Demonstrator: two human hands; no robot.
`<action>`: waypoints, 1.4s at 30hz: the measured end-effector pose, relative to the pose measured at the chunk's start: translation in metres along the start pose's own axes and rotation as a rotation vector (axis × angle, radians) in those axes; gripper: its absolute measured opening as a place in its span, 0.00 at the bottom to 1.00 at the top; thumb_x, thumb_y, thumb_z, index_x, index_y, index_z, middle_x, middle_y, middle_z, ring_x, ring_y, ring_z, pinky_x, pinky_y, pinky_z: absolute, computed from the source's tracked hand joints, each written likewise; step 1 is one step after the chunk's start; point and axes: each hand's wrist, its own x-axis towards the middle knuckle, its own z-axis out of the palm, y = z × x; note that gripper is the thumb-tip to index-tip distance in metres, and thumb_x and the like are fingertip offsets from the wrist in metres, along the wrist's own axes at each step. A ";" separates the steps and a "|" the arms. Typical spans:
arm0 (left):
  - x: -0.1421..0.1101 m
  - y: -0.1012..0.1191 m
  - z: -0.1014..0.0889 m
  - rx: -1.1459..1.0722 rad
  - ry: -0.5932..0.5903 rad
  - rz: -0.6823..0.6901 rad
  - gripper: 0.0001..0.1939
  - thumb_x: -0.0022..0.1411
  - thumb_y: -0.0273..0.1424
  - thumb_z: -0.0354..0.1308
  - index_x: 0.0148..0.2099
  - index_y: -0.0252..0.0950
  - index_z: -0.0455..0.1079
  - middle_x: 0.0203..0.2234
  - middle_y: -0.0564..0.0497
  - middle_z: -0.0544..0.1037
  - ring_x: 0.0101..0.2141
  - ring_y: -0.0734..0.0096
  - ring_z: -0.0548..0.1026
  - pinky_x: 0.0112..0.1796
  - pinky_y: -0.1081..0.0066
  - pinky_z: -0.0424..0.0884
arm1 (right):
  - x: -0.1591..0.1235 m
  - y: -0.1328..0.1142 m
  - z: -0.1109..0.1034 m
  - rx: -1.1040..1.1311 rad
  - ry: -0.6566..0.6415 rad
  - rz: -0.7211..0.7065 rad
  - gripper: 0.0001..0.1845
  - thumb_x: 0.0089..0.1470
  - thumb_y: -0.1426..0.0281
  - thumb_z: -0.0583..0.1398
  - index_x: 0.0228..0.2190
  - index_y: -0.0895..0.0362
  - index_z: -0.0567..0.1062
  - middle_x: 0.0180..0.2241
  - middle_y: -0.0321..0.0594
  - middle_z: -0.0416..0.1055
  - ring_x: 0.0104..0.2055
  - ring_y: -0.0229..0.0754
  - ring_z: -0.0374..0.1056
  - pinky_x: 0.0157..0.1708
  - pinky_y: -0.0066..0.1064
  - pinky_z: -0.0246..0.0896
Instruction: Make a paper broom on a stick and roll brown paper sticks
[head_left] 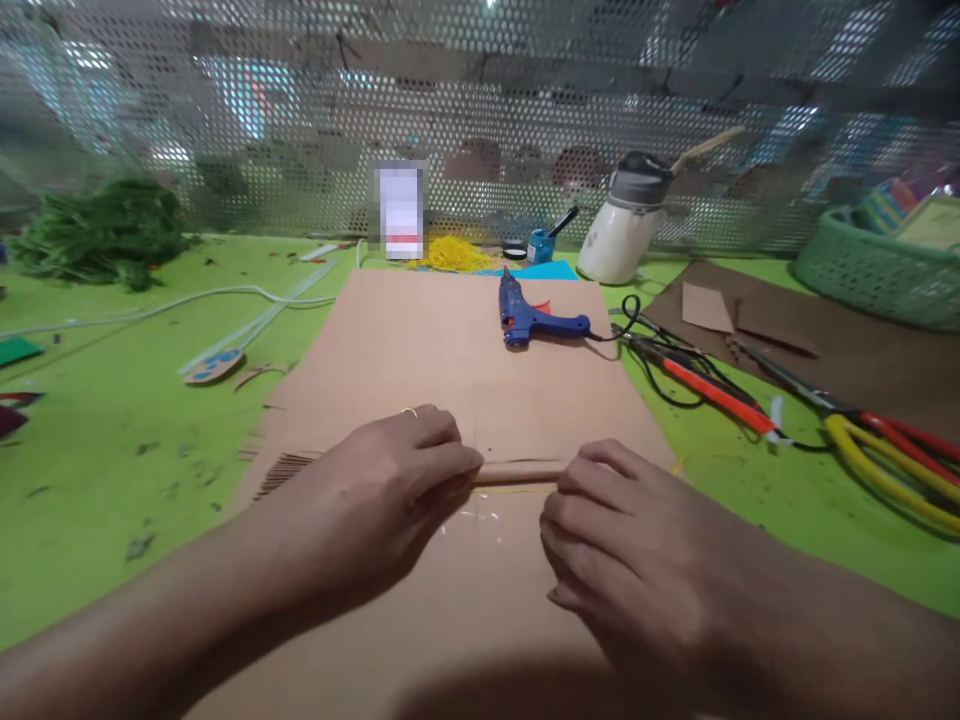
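Roll [523, 472]: slim, smooth brown tube, near centre on flat brown sheet [420, 370] | left hand [386, 470] and right hand [626, 540]: apart, fingers clamped over roll | blue plastic glue gun [517, 322], sheet's far side

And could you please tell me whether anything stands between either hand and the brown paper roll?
Nothing visible does: the left hand and the right hand both touch the brown paper roll, and the blue glue gun lies beyond it.

Bkgd: perf. grey screen [315, 110] spans full width behind lime-grn tabletop [90, 480]; dk specks [140, 545] on its L side. Bluish-wht light [255, 95] shows thru, upper L.
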 end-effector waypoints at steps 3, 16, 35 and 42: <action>0.001 0.000 0.000 -0.004 0.010 0.026 0.11 0.69 0.29 0.48 0.39 0.38 0.72 0.32 0.53 0.69 0.32 0.72 0.67 0.33 0.71 0.61 | 0.007 -0.007 -0.004 -0.060 0.012 -0.001 0.11 0.56 0.79 0.56 0.25 0.59 0.75 0.25 0.42 0.69 0.31 0.45 0.58 0.37 0.43 0.52; -0.002 -0.003 0.003 -0.088 -0.025 -0.025 0.12 0.71 0.31 0.45 0.41 0.41 0.71 0.33 0.53 0.66 0.30 0.73 0.66 0.32 0.71 0.60 | 0.003 -0.024 0.011 -0.145 0.150 0.050 0.13 0.51 0.82 0.54 0.22 0.62 0.76 0.23 0.46 0.69 0.28 0.46 0.56 0.30 0.40 0.51; -0.004 -0.001 0.006 -0.130 -0.012 -0.054 0.13 0.69 0.27 0.46 0.35 0.38 0.70 0.32 0.53 0.66 0.31 0.74 0.65 0.33 0.72 0.60 | 0.017 0.002 -0.002 0.304 0.256 0.296 0.10 0.63 0.78 0.50 0.32 0.61 0.69 0.32 0.45 0.69 0.34 0.43 0.61 0.35 0.37 0.57; 0.000 -0.002 0.006 -0.196 -0.005 -0.107 0.13 0.68 0.27 0.47 0.31 0.36 0.66 0.31 0.52 0.68 0.31 0.73 0.67 0.32 0.72 0.61 | 0.030 0.030 0.004 0.488 0.237 0.532 0.08 0.61 0.74 0.54 0.29 0.57 0.68 0.25 0.33 0.68 0.27 0.36 0.62 0.28 0.28 0.54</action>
